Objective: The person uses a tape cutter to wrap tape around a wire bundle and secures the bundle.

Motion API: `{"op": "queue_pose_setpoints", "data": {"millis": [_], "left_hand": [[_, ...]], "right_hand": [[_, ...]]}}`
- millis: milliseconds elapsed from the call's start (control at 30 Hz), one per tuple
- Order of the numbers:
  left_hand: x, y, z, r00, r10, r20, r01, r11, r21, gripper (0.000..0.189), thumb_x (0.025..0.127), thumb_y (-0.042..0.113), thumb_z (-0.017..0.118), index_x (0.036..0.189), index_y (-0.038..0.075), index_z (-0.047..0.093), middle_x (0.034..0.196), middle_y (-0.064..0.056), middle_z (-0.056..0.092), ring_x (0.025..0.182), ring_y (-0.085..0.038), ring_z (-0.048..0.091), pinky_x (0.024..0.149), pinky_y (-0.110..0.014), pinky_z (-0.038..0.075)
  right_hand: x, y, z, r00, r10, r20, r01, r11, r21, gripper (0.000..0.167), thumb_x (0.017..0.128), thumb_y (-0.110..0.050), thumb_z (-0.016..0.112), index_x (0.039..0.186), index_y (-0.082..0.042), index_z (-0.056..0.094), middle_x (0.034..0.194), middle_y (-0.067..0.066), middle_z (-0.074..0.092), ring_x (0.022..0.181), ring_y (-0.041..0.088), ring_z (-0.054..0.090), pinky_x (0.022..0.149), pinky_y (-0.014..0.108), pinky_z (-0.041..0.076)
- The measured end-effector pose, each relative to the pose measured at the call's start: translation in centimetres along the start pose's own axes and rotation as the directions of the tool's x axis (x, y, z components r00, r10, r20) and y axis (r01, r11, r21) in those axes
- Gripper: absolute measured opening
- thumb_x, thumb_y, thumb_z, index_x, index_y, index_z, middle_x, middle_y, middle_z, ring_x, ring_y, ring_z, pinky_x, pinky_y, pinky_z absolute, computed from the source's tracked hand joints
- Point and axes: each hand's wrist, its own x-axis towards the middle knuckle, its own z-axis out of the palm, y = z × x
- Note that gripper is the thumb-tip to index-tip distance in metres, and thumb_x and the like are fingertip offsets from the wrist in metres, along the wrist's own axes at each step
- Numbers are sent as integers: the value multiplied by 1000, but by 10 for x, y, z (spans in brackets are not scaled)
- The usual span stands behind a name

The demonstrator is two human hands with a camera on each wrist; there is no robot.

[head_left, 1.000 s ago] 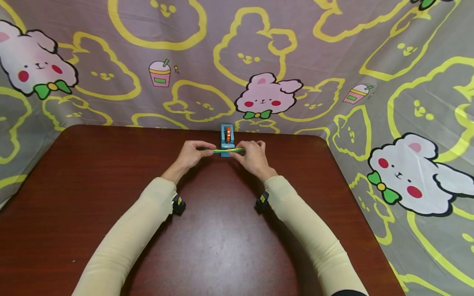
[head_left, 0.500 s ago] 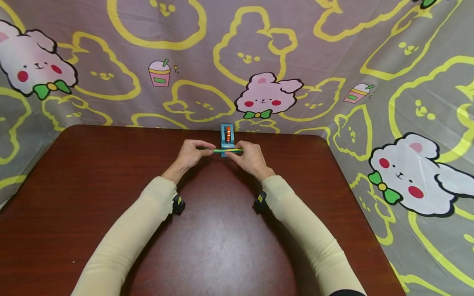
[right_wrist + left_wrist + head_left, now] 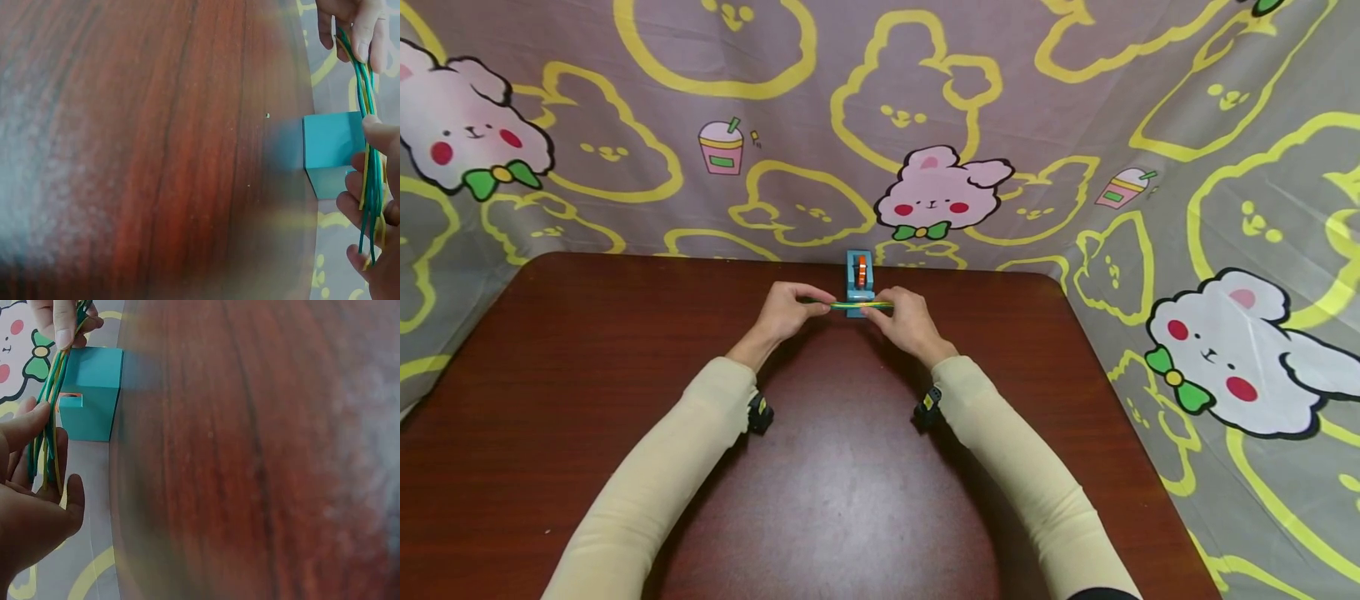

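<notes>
A bundle of thin green and yellow wires is stretched crosswise between my two hands. My left hand pinches its left end between thumb and fingers. At the other end my right hand grips it with the thumb on the near side. Just behind and below the bundle stands a blue tape dispenser with an orange wheel. In the left wrist view, strand ends of the bundle spread across the left fingers. The right wrist view shows loose strand ends past the right fingers, beside the dispenser.
The dark reddish-brown table reaches back to a hanging cloth printed with rabbits and yellow outlines. That cloth also runs along the right side. A tiny pale speck lies at the table's left front.
My right hand has shifted slightly left along the bundle, and its thumb has then moved a little back to the right. The left hand is nearly still. The tape dispenser has stayed put.
</notes>
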Motion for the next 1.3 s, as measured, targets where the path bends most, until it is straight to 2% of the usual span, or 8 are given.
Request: {"op": "queue_pose_setpoints", "data": {"millis": [200,367,533,667,767,900,1033,1300], "left_hand": [[2,-2,2,1000,17,2,-17,1000,-25,18,83,-2,80,101,-4,77,102,-16,74,101,-23,60,72,-21,46],[4,0,4,1000,19,-13,-19,1000,-22,19,87,7,79,103,-3,76,100,-13,74,92,-21,64,72,-24,48],[9,10,6,999,-30,-26,32,996,79,26,91,26,77,100,2,77,93,-11,74,82,-22,66,69,-29,49],[16,18,8,997,-77,-28,81,960,268,43,91,48,72,91,5,77,78,-5,68,73,-22,57,68,-36,45],[23,22,11,996,-93,-14,91,919,383,53,91,59,66,78,9,77,65,-2,63,69,-22,55,85,-46,42],[29,28,15,994,-110,-18,106,882,460,60,89,64,65,64,10,73,58,-4,62,70,-23,58,101,-61,29],[32,33,19,991,-127,-41,130,842,524,60,88,65,67,68,9,73,60,-3,63,72,-22,60,103,-62,24],[32,36,25,990,-142,-1,120,834,539,58,89,63,66,67,10,70,59,-2,61,72,-23,59,102,-60,25]], "right_hand": [[0,0,-2,1000,-12,-11,11,1000,-28,24,94,-35,73,100,-11,74,97,2,68,91,22,64,95,43,43],[0,0,-2,999,-31,-25,30,999,-39,22,94,-34,73,97,-12,74,93,-1,72,84,19,64,90,41,44],[0,2,-2,998,-53,-29,52,998,-48,21,93,-34,74,97,-13,75,92,-2,74,81,18,64,90,41,43],[-1,3,-2,999,-45,-23,44,998,-40,18,94,-32,74,98,-14,76,94,-3,74,85,17,64,95,46,38],[-1,4,0,998,-47,-29,46,999,-24,17,94,-31,74,97,-14,76,93,-3,74,84,16,64,94,46,37],[0,4,2,998,-52,-29,52,999,-4,18,94,-31,73,98,-14,76,93,-4,74,82,14,64,91,44,35],[1,3,2,998,-56,-29,56,998,5,19,94,-32,73,99,-14,77,93,-5,74,82,13,64,87,43,33],[1,4,2,999,-39,-23,39,999,7,19,94,-32,73,99,-14,77,93,-5,74,80,13,63,89,43,32]]}}
